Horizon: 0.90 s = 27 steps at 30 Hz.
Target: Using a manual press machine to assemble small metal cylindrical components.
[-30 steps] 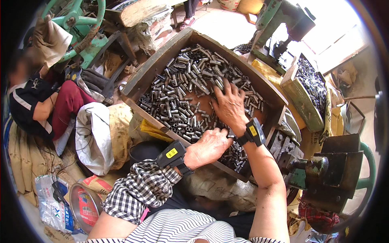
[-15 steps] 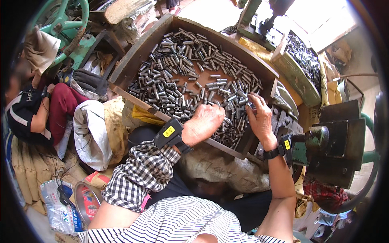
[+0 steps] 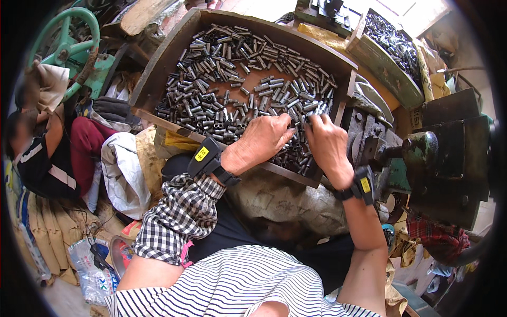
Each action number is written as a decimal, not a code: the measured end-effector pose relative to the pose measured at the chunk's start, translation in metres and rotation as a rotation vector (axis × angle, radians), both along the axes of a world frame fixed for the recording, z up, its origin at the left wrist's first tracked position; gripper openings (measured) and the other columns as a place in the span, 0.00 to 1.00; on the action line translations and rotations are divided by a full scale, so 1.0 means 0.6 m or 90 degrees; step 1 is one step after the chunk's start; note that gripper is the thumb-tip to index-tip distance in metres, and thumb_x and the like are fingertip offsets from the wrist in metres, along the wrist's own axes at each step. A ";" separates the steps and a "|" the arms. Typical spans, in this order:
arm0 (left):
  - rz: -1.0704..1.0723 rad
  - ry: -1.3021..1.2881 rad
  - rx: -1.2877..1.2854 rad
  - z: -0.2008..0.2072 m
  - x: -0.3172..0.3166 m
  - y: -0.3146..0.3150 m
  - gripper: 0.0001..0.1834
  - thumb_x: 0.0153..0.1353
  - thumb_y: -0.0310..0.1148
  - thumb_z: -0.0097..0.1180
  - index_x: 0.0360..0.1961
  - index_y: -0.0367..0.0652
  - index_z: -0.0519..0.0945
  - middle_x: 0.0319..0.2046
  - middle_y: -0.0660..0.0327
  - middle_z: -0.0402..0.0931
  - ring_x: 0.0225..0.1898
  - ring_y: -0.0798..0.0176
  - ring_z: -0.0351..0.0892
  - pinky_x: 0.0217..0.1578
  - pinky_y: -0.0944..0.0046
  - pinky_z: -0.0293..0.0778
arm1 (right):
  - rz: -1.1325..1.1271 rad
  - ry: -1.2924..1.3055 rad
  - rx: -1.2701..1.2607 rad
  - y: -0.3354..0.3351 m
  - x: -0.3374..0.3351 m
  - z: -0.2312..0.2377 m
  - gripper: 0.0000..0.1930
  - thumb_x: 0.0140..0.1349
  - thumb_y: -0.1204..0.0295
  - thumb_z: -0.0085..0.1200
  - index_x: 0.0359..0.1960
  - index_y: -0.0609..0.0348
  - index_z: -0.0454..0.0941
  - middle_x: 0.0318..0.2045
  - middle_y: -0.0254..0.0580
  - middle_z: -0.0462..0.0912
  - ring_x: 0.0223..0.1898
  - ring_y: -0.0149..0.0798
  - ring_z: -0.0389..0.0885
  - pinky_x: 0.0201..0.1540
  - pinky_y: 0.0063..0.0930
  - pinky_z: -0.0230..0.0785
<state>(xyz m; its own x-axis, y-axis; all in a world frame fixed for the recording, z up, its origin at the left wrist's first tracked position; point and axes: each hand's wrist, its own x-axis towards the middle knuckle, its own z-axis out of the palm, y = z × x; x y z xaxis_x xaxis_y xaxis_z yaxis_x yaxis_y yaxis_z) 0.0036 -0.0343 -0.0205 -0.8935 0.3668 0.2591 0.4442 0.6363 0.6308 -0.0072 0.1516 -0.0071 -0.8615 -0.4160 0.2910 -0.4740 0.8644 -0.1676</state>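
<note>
A wooden tray (image 3: pixel 158 74) holds a heap of short metal tubes (image 3: pixel 203 98), dark grey and shiny, lying in all directions. My left hand (image 3: pixel 262 138) is over the tray's near side, thumb and fingers pinched together; whatever they grip is hidden. Close to its right, my right hand (image 3: pixel 328 143) reaches down with bent fingers closed at the tubes near the right wall. Its fingertips are among the tubes, and I cannot make out what they hold. Each wrist wears a black strapped device with a yellow label.
A second wooden box (image 3: pixel 388 68) of small dark metal parts stands at the back right. Dark machinery (image 3: pixel 449 153) is close by my right arm. A green handwheel (image 3: pixel 63 50) is at the far left, with a seated person (image 3: pixel 50 158) below it. A white sack (image 3: pixel 124 174) stands beside the tray.
My right hand has gone from partly spread beside the tray's right wall to curled fingers nearer the left hand. The left hand stays pinched. The whole view has shifted slightly.
</note>
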 end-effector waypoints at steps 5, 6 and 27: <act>-0.040 -0.022 -0.025 0.002 0.005 0.005 0.12 0.58 0.34 0.55 0.31 0.37 0.70 0.20 0.45 0.73 0.27 0.40 0.75 0.26 0.47 0.69 | -0.044 -0.038 0.190 -0.025 -0.015 -0.015 0.08 0.52 0.72 0.55 0.31 0.59 0.71 0.28 0.48 0.79 0.26 0.47 0.82 0.27 0.36 0.73; -0.040 -0.028 -0.031 0.005 0.005 0.006 0.11 0.58 0.34 0.55 0.31 0.37 0.70 0.21 0.45 0.73 0.27 0.40 0.75 0.26 0.47 0.69 | -0.028 -0.056 0.152 -0.017 -0.018 -0.019 0.08 0.51 0.73 0.55 0.31 0.60 0.71 0.28 0.49 0.78 0.28 0.50 0.81 0.30 0.37 0.74; -0.133 -0.602 0.514 0.022 0.014 0.042 0.12 0.63 0.35 0.54 0.43 0.37 0.75 0.28 0.66 0.77 0.27 0.77 0.77 0.21 0.78 0.72 | -0.096 -0.540 -0.789 0.048 0.093 0.018 0.10 0.64 0.72 0.51 0.40 0.69 0.76 0.27 0.35 0.80 0.23 0.24 0.80 0.23 0.14 0.70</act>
